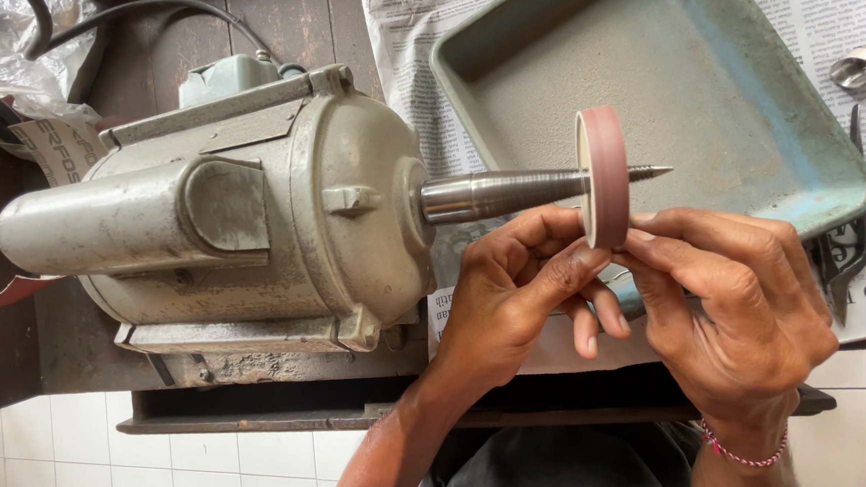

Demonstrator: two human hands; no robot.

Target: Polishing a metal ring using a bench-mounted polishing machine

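A grey electric motor (245, 212) lies on a dark bench, its tapered threaded spindle (501, 191) pointing right. A reddish-brown wheel (603, 169) with a pale face sits on the spindle near its tip. My left hand (510, 298) and my right hand (740, 302) meet just under the wheel, fingertips pinched together against its lower edge. Whatever small thing they pinch is hidden by the fingers. A red thread bracelet circles my right wrist.
A worn blue-grey metal tray (810, 146) rests on newspaper (406, 31) behind the spindle. Black pliers (853, 249) and a small shiny metal piece (865, 61) lie at the right. Crumpled plastic (15, 27) and a black cable (167, 7) sit at top left. White floor tiles show below.
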